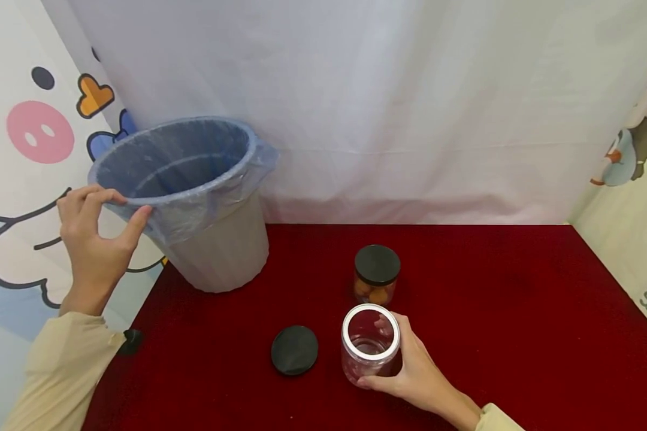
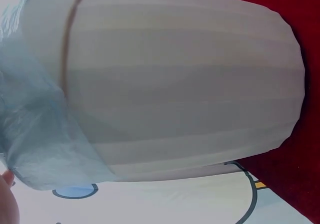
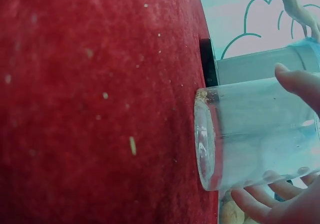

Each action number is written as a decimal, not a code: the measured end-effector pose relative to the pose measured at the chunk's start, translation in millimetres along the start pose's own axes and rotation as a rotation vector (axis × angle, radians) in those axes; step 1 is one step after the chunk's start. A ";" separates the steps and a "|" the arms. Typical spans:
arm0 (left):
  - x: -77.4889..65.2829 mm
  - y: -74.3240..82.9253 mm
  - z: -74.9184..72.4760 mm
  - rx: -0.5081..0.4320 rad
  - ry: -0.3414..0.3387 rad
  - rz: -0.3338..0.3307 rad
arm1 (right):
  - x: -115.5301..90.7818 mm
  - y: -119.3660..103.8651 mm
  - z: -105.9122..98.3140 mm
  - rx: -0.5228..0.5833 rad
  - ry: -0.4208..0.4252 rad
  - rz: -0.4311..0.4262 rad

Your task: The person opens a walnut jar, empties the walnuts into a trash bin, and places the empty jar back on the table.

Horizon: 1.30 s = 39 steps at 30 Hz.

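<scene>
In the head view my left hand (image 1: 94, 239) pinches the near left rim of a grey trash bin (image 1: 223, 251), fingers over the edge and thumb outside. A translucent blue liner (image 1: 194, 212) folds over that rim. My right hand (image 1: 410, 365) grips a clear, lidless jar (image 1: 371, 332), its fingers round the far side and thumb in front. Whitish crumbs (image 3: 202, 95) show at the jar's base in the right wrist view, and the base is right at the red cloth. A black round lid (image 1: 295, 351) lies left of the jar.
Behind the lidless jar stands another jar (image 1: 376, 275) with a black lid and round orange-brown pieces inside. Red cloth (image 1: 496, 311) covers the table. A white curtain (image 1: 410, 108) hangs at the back, and a cartoon-printed sheet (image 1: 11, 155) is on the left.
</scene>
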<state>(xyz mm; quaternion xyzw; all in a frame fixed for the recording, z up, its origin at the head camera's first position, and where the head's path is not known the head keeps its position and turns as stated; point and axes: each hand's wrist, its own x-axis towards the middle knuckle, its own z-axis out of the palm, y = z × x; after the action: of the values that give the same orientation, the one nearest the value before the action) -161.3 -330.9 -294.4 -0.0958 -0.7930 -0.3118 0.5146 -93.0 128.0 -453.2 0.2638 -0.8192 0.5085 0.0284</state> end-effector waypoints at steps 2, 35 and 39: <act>-1.1 0.9 0.5 0.006 -0.008 -0.011 | 0.7 -11.2 -3.2 -0.001 -0.002 0.005; -9.2 64.2 24.8 -0.008 0.041 -0.070 | -1.7 23.5 -61.7 -0.080 0.032 0.148; -10.0 80.6 28.5 -0.047 0.032 -0.050 | -0.4 25.7 -65.7 -0.079 0.057 0.152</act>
<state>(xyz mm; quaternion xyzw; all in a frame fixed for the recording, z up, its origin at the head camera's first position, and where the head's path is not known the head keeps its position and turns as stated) -140.3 -248.9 -279.1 -0.0830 -0.7791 -0.3446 0.5171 -119.1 192.7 -442.8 0.1850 -0.8552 0.4836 0.0232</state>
